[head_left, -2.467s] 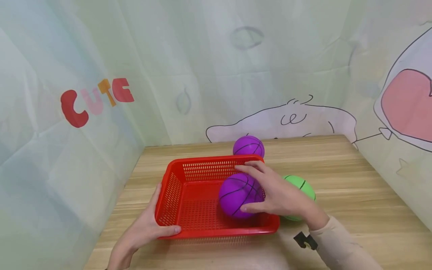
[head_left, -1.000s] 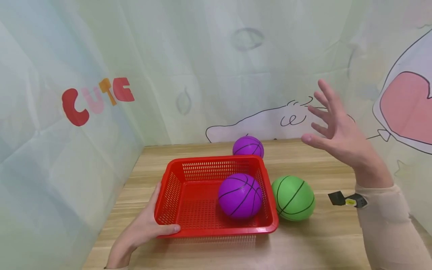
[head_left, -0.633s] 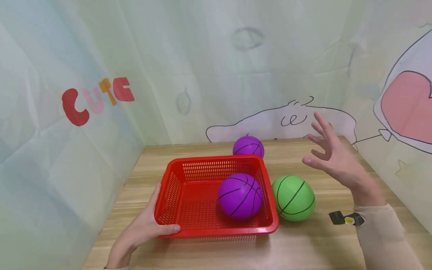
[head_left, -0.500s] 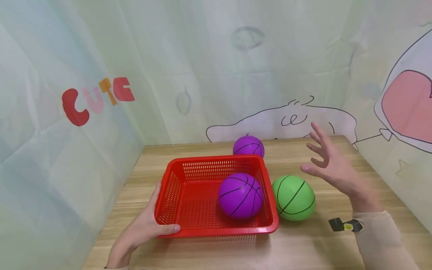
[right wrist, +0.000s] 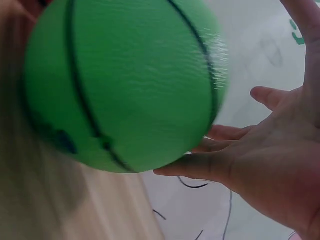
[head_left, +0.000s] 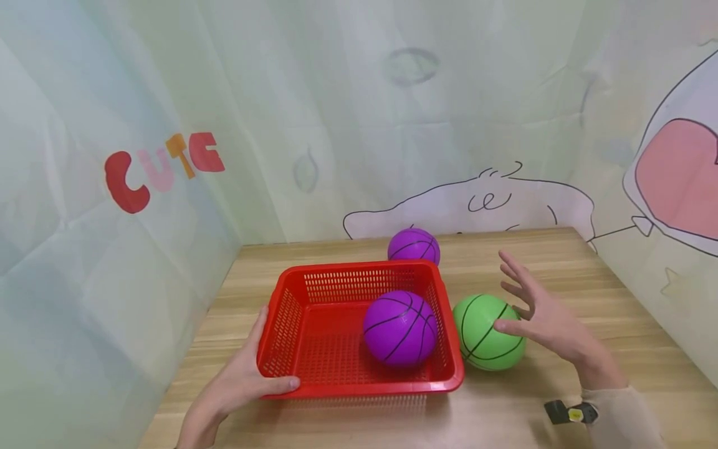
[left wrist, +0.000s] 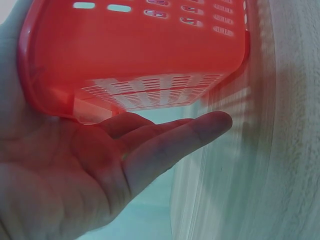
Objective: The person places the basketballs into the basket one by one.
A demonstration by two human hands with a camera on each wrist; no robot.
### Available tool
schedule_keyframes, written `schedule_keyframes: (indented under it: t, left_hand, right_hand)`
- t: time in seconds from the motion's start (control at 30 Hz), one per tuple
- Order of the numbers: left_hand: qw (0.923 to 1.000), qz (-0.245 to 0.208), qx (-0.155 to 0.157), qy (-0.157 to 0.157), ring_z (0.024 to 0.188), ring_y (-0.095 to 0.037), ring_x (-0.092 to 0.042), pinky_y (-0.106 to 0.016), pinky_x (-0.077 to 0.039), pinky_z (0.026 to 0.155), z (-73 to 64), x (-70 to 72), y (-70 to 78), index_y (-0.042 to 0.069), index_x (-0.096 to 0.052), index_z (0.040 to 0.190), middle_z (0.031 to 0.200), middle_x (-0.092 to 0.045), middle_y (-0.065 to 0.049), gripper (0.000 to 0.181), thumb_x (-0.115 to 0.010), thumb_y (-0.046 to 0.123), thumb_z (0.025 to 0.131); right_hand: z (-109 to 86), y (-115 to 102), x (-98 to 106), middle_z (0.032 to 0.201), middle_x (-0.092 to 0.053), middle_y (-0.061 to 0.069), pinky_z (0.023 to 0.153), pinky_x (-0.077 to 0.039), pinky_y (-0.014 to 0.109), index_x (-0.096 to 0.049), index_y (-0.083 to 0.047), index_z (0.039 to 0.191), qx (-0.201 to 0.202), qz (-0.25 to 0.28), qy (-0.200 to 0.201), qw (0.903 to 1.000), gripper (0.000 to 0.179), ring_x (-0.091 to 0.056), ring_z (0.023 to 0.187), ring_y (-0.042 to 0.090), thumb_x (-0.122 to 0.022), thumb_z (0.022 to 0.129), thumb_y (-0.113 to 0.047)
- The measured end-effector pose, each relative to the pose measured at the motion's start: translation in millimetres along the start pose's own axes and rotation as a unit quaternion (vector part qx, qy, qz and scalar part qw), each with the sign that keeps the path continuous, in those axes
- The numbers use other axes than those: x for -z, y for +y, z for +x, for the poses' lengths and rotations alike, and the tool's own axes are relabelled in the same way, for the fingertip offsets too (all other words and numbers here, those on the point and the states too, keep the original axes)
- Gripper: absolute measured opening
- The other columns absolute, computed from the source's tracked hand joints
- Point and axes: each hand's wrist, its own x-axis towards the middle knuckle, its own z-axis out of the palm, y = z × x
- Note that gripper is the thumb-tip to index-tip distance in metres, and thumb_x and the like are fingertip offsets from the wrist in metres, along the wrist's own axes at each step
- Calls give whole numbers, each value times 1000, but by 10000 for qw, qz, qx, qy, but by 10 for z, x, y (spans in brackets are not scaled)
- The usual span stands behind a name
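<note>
The left hand [head_left: 238, 386] lay against the near left corner of the red basket [head_left: 291, 312] on the desk [head_left: 589, 293], thumb along the near rim and fingers straight beside the left wall; from the left wrist its fingers [left wrist: 170, 140] showed stretched out under the basket's [left wrist: 135, 50] corner, not curled around it. The right hand [head_left: 546, 318] was spread open with fingers apart, its thumb at the right side of the green ball [head_left: 487, 332]; from the right wrist the green ball [right wrist: 120, 80] filled most of the frame, the open right hand [right wrist: 270, 165] just beside it with fingertips at or very near its surface, though contact could not be told for certain. The green ball sat on the desk just right of the basket's right wall, close enough that touching could not be ruled out. One purple ball [head_left: 400, 328] rested inside the basket toward its right near part. A second purple ball [head_left: 414, 246] sat on the desk just beyond the basket's far rim. All three carried black basketball lines. On the left curtain the letters "CUTE" [head_left: 164, 169] read in red, pink and orange. The far and right curtains bore a line-drawn cartoon figure [head_left: 477, 202]
</note>
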Motion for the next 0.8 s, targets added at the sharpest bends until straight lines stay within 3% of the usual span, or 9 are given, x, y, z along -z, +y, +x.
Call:
schedule_keyframes:
  t: [0.27, 0.4, 0.57, 0.8]
  left_hand:
    - [10000, -53, -45, 0, 141, -40, -51, -44, -58, 103, -7, -3, -10, 39, 3, 179, 170, -39, -13, 142, -98, 21, 80]
    - [9999, -106, 7, -8, 142, -38, -50, -43, -57, 103, -11, -9, -23, 38, 4, 179, 171, -37, -12, 143, -98, 20, 80]
    - [9999, -85, -72, -4, 142, -39, -51, -43, -57, 104, -8, -4, -21, 37, 5, 179, 173, -36, -14, 143, -98, 20, 81]
    - [9997, -194, -155, -47, 142, -42, -51, -46, -57, 105, -15, -6, -3, 39, 3, 179, 172, -37, -16, 141, -97, 17, 82]
  right_hand:
    - [-91, 90, -134, 182, -16, 27, 112, -36, 85, -10, -38, 180, -129, -238, 37, 9996, 131, -31, 155, 68, -96, 84, -13]
    - [-139, 118, -153, 182, -18, 27, 106, -49, 74, -10, -41, 180, -182, -484, 7, 9987, 138, -44, 150, 62, -100, 79, -16]
    - [-159, 146, -153, 179, -26, 29, 100, -55, 59, -10, -44, 179, -294, -553, -31, 9980, 142, -59, 136, 50, -103, 75, -18]
    - [-179, 190, -141, 177, -26, 31, 98, -58, 61, -11, -30, 181, -368, -595, -72, 9975, 144, -56, 138, 55, -106, 73, -21]
